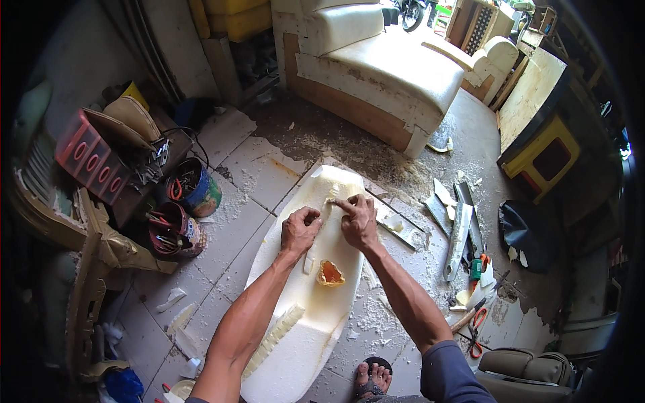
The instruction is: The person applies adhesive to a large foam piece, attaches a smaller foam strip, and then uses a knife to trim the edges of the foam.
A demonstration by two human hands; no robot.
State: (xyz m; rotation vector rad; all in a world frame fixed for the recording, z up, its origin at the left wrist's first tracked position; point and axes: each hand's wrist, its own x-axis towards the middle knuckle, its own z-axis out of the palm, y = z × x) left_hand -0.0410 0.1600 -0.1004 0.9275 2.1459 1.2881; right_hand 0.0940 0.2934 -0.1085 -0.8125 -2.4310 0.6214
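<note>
A long, cream-white foam block with a rounded, cushion-like outline [306, 330] lies on the pale grey tiled floor [245, 232], slanting from its narrower far end down to its broad near end. The left hand [301, 230] is over the far half of the block, close to its left edge, with its grip drawn nearly closed, thumb and curled fingers together; whether something small is pinched inside cannot be told. The right hand [359, 220] is nearer the block's right edge, its index finger stretched toward the far end and its other fingers folded; a small dark spot shows at the fingertip, but I cannot tell whether the grip has hold of it.

On the block, between the two forearms, sits a small, cup-shaped lump with a yellow rim and orange inside [330, 274], nearer the right edge. Along the left edge, toward the near end, runs a pale, ridged strip [274, 338].

White crumbs and scraps are scattered over the floor. Beyond the block's left edge stand a round, blue, paint-stained bucket [201, 195] and a round, dark red bucket [191, 235], both holding tools. Beyond its right edge lie long, grey metal bars [459, 238] and orange-handled scissors [476, 332]. A worn, white upholstered sofa [390, 74] stands past the far end.
</note>
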